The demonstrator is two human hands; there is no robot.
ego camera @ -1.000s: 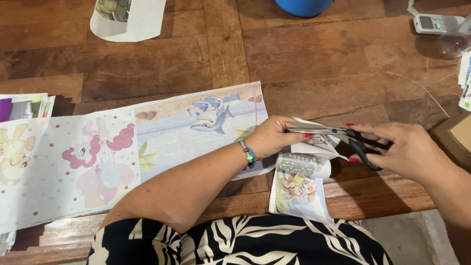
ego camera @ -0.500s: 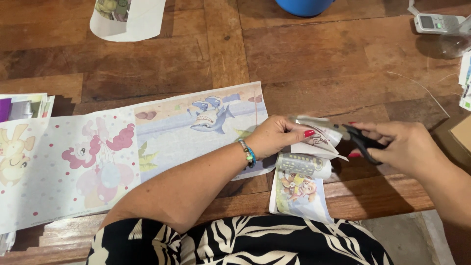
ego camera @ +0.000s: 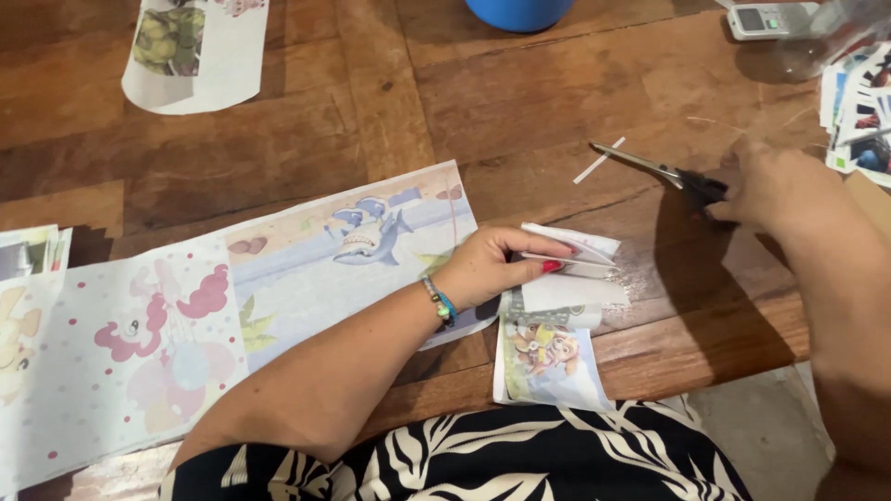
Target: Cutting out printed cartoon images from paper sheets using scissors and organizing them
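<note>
Left hand (ego camera: 497, 269) is pinching one folded cartoon paper strip (ego camera: 555, 320) at about 5 o'clock on the wooden table (ego camera: 390, 102), fingers closed on its top fold. Right hand (ego camera: 775, 186), out at 3 o'clock, is wrapped around one pair of black-handled scissors (ego camera: 664, 172), blades lifted well clear of the strip. Also counted: one long printed sheet (ego camera: 232, 306) at 8 o'clock, one smaller sheet (ego camera: 195, 51) at 11, one blue tub (ego camera: 520, 11) at 12, one remote (ego camera: 766, 19) at 1.

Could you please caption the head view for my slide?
Left hand pins a folded paper strip on the wooden table; right hand holds scissors aside.
</note>
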